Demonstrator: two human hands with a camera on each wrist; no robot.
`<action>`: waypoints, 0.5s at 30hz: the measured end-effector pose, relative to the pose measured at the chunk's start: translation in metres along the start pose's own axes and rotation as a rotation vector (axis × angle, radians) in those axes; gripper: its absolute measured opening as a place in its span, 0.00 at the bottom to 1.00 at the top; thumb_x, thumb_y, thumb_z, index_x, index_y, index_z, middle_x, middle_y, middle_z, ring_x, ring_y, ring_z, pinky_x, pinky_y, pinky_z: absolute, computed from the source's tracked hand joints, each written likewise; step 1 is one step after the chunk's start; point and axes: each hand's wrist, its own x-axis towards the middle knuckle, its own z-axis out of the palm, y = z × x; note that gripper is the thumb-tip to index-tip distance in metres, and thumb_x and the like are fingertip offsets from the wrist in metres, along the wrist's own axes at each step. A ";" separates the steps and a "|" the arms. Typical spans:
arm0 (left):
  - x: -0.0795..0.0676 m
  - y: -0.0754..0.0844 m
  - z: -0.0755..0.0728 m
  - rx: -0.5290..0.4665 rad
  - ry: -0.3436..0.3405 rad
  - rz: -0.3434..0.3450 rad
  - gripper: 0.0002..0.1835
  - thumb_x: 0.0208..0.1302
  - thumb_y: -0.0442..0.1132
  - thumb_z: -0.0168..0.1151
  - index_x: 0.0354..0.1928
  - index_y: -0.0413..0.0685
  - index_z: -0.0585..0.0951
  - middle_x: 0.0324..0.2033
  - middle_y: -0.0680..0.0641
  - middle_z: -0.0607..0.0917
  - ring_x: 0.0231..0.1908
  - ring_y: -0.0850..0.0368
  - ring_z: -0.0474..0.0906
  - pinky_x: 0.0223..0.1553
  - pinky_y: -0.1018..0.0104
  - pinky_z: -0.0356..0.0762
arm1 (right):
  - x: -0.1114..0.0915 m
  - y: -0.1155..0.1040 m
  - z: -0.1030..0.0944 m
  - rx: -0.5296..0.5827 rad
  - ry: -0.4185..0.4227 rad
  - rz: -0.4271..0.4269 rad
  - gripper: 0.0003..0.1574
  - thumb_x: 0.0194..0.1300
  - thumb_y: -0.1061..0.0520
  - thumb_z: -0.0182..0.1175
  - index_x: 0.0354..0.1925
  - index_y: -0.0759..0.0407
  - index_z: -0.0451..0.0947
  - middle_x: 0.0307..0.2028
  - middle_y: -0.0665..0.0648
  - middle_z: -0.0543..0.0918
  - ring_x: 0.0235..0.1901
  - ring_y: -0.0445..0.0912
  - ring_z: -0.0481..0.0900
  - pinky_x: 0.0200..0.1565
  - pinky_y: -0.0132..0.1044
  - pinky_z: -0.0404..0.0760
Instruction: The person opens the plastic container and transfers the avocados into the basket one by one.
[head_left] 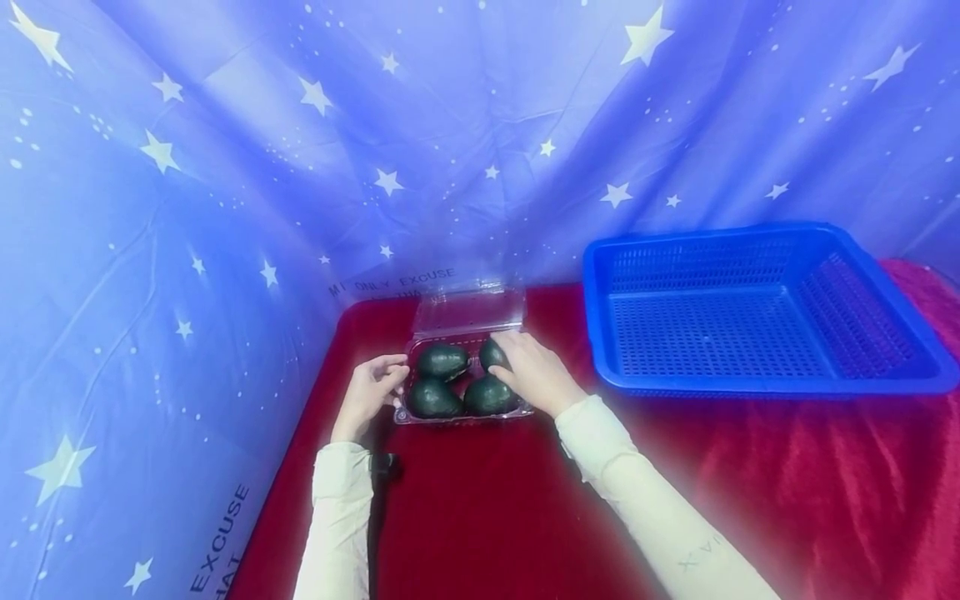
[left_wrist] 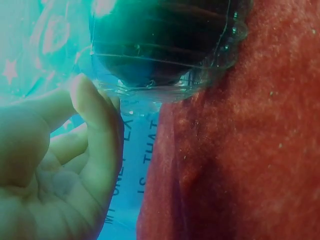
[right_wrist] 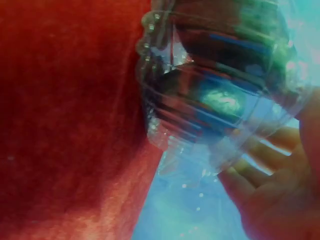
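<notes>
Clear plastic box (head_left: 459,419), resting on the red cloth (head_left: 465,508) directly between the two hands, with the left hand (head_left: 366,393) at its left edge and the right hand (head_left: 536,373) reaching over its right. Hinged lid (head_left: 468,310) standing raised along the far edge, close to the starry blue curtain (head_left: 480,100). Inside, four dark green avocados (head_left: 437,400) in two rows of two, the back right avocado (head_left: 489,354) partly covered by the right hand.

On the left, thumb and a fingertip close together at the plastic edge, pinching it; other fingers bent inward. On the right, back of the hand uppermost, fingers and thumb at either side of the back right avocado; cannot tell whether clamped on it or only resting there, with fingers blurred behind clear plastic in the right wrist view.

Both forearms stretched forward, left one nearly straight ahead, right one slanting in from the lower right, pale sleeves (head_left: 652,500) down to the wrists. To the right, apart from box and hands, a blue perforated basket (head_left: 757,386) on the same cloth.
</notes>
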 end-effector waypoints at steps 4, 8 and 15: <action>0.002 -0.001 0.003 -0.012 0.027 0.007 0.19 0.68 0.32 0.62 0.59 0.32 0.77 0.33 0.46 0.83 0.20 0.62 0.73 0.19 0.74 0.78 | 0.004 -0.002 -0.001 -0.035 -0.023 0.042 0.36 0.65 0.52 0.67 0.66 0.65 0.69 0.62 0.65 0.76 0.64 0.58 0.73 0.64 0.52 0.74; 0.003 -0.004 0.004 -0.005 0.044 0.018 0.19 0.68 0.33 0.63 0.58 0.32 0.78 0.33 0.46 0.83 0.20 0.62 0.73 0.19 0.74 0.78 | 0.010 -0.005 -0.001 -0.076 -0.042 0.089 0.33 0.63 0.52 0.69 0.62 0.64 0.73 0.59 0.64 0.79 0.60 0.58 0.77 0.58 0.52 0.80; 0.003 -0.008 0.004 -0.014 0.065 0.007 0.19 0.67 0.33 0.64 0.58 0.34 0.78 0.32 0.47 0.83 0.20 0.62 0.73 0.19 0.74 0.77 | 0.016 -0.013 -0.003 -0.082 -0.094 0.129 0.32 0.62 0.53 0.70 0.61 0.62 0.75 0.58 0.62 0.81 0.60 0.57 0.77 0.56 0.54 0.81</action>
